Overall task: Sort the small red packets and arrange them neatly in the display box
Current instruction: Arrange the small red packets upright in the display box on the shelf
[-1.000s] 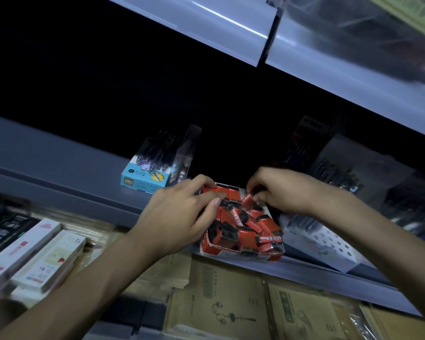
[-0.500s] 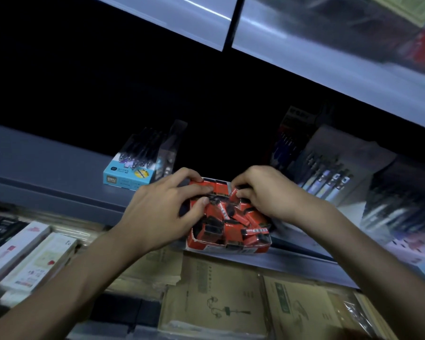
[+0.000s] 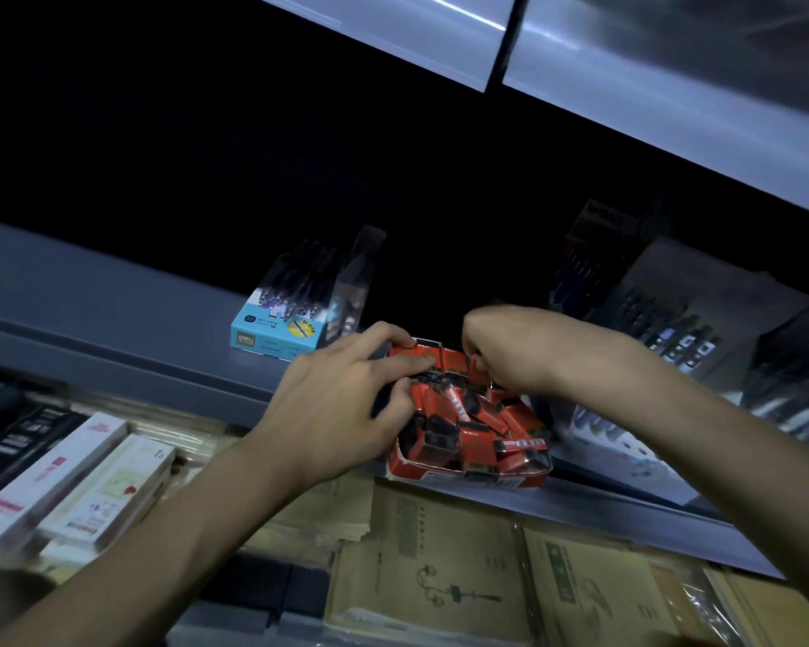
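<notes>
A red display box (image 3: 407, 466) sits at the front edge of a grey shelf (image 3: 113, 315), filled with several small red and black packets (image 3: 475, 415) lying jumbled. My left hand (image 3: 346, 403) rests over the box's left side, its fingers stretched onto the packets at the back left. My right hand (image 3: 500, 347) is at the box's back right corner, fingers curled down and pinching a red packet (image 3: 475, 366) that stands upright there. The fingertips of both hands are partly hidden among the packets.
A light blue box of pens (image 3: 276, 331) stands on the shelf left of the display box. Pen packs (image 3: 673, 329) stand to the right. Below the shelf lie brown envelopes (image 3: 440, 567) and white boxes (image 3: 66, 478). Another shelf (image 3: 627, 86) hangs overhead.
My right hand has moved from the middle of the box to its back right corner. My left hand stays on the box's left side, its fingers reaching further across the back.
</notes>
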Tool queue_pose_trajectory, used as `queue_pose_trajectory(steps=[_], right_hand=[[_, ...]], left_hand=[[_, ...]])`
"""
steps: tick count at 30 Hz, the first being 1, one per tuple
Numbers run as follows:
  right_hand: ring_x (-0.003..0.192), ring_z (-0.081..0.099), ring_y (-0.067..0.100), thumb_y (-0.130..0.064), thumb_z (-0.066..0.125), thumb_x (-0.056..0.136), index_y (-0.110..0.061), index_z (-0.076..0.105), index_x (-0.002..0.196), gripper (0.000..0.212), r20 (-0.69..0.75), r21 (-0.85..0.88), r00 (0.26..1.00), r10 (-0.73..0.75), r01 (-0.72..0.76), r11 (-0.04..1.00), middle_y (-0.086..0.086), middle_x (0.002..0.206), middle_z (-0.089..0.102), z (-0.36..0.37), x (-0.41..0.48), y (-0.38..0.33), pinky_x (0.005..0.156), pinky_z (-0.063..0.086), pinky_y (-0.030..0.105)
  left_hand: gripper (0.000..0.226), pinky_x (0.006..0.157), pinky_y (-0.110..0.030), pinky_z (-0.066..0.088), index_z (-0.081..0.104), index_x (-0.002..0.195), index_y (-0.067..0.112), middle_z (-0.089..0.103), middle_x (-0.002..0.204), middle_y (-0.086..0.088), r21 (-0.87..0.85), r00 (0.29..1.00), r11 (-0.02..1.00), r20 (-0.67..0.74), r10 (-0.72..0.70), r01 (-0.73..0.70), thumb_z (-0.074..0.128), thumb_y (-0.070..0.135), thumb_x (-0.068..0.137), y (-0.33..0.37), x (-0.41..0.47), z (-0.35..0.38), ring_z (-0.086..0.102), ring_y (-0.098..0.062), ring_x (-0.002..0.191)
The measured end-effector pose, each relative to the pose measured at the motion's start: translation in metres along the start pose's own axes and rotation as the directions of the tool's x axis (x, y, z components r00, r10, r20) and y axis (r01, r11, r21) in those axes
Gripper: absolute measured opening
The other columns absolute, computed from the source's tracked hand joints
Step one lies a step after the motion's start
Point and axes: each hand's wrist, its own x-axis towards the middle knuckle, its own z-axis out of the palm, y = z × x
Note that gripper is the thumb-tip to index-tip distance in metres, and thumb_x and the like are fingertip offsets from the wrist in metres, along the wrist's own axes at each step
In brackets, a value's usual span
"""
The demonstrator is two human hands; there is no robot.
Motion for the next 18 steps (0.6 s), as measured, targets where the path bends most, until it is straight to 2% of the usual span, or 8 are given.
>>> queue_pose_trajectory(steps=[2, 5, 7, 8, 10, 13, 16, 18], right_hand=[[0.053, 0.036, 0.013, 0.003, 0.055, 0.092, -0.018, 0.039, 0.066, 0.037, 0.002, -0.006, 1.0, 0.008, -0.008, 1.0, -0.001, 0.065, 0.041, 0.0, -0.001, -0.002, 0.045, 0.025, 0.026], [0.057, 0.044, 0.016, 0.0, 0.055, 0.095, -0.009, 0.062, 0.083, 0.016, 0.049, 0.007, 0.999, 0.016, -0.017, 1.0, 0.002, 0.068, 0.049, -0.004, 0.003, 0.002, 0.045, 0.029, 0.026], [0.061, 0.046, 0.018, -0.002, 0.057, 0.095, -0.003, 0.069, 0.091, 0.013, 0.084, 0.015, 0.996, 0.003, -0.004, 1.0, 0.005, 0.069, 0.052, -0.009, 0.003, 0.003, 0.046, 0.03, 0.027], [0.059, 0.046, 0.018, -0.002, 0.057, 0.094, -0.005, 0.067, 0.086, 0.013, 0.077, 0.01, 0.997, 0.007, -0.008, 1.0, 0.004, 0.069, 0.052, -0.009, 0.003, 0.002, 0.046, 0.03, 0.027], [0.055, 0.042, 0.014, 0.002, 0.058, 0.091, -0.014, 0.051, 0.069, 0.027, 0.028, -0.026, 0.999, 0.021, -0.02, 0.999, 0.001, 0.067, 0.047, -0.007, 0.003, -0.005, 0.045, 0.028, 0.026], [0.055, 0.036, 0.01, 0.004, 0.062, 0.088, -0.017, 0.038, 0.063, 0.041, -0.037, -0.05, 0.999, -0.014, 0.013, 0.999, 0.0, 0.068, 0.039, -0.003, 0.003, -0.017, 0.046, 0.028, 0.026], [0.059, 0.047, 0.016, 0.001, 0.064, 0.088, -0.017, 0.043, 0.064, 0.036, -0.068, 0.042, 0.998, -0.016, 0.019, 0.999, 0.001, 0.069, 0.047, 0.005, 0.005, -0.004, 0.049, 0.033, 0.027], [0.074, 0.06, 0.017, -0.007, 0.07, 0.089, -0.021, 0.055, 0.076, 0.024, -0.084, 0.177, 0.996, 0.008, 0.007, 0.984, 0.0, 0.081, 0.06, 0.016, 0.004, 0.011, 0.06, 0.047, 0.03]], left_hand=[[0.049, 0.06, -0.022, 0.033, 0.065, 0.136, 0.042, 0.053, 0.135, 0.022, -0.004, 1.0, 1.0, -0.002, 0.006, -0.006, 0.032, 0.046, 0.1, -0.001, 0.0, 0.0, 0.06, -0.004, 0.108], [0.05, 0.066, -0.025, 0.042, 0.064, 0.138, 0.041, 0.052, 0.137, 0.021, -0.01, 1.0, 1.0, 0.007, 0.021, -0.02, 0.031, 0.046, 0.101, -0.001, 0.0, 0.002, 0.06, -0.005, 0.111], [0.05, 0.069, -0.027, 0.047, 0.064, 0.138, 0.041, 0.053, 0.137, 0.021, -0.02, 1.0, 1.0, 0.003, 0.023, -0.023, 0.031, 0.045, 0.101, -0.001, -0.001, 0.002, 0.061, -0.006, 0.111], [0.05, 0.068, -0.026, 0.046, 0.065, 0.138, 0.04, 0.054, 0.137, 0.02, -0.019, 1.0, 1.0, -0.001, 0.022, -0.022, 0.031, 0.045, 0.101, -0.001, -0.001, 0.002, 0.062, -0.006, 0.11], [0.051, 0.065, -0.024, 0.04, 0.065, 0.138, 0.04, 0.054, 0.136, 0.02, -0.011, 1.0, 1.0, 0.0, 0.019, -0.019, 0.03, 0.046, 0.101, 0.0, 0.0, 0.002, 0.062, -0.006, 0.109], [0.052, 0.063, -0.023, 0.034, 0.064, 0.139, 0.041, 0.053, 0.136, 0.02, 0.0, 1.0, 1.0, 0.003, 0.016, -0.016, 0.029, 0.046, 0.101, 0.001, 0.0, 0.002, 0.061, -0.006, 0.108], [0.052, 0.064, -0.024, 0.036, 0.064, 0.139, 0.041, 0.053, 0.137, 0.021, -0.005, 1.0, 1.0, 0.001, 0.01, -0.01, 0.029, 0.046, 0.101, 0.001, 0.0, 0.002, 0.06, -0.006, 0.11], [0.052, 0.066, -0.025, 0.038, 0.063, 0.139, 0.041, 0.052, 0.138, 0.021, -0.01, 1.0, 1.0, 0.003, 0.013, -0.013, 0.029, 0.046, 0.101, 0.0, 0.0, 0.002, 0.061, -0.005, 0.111]])
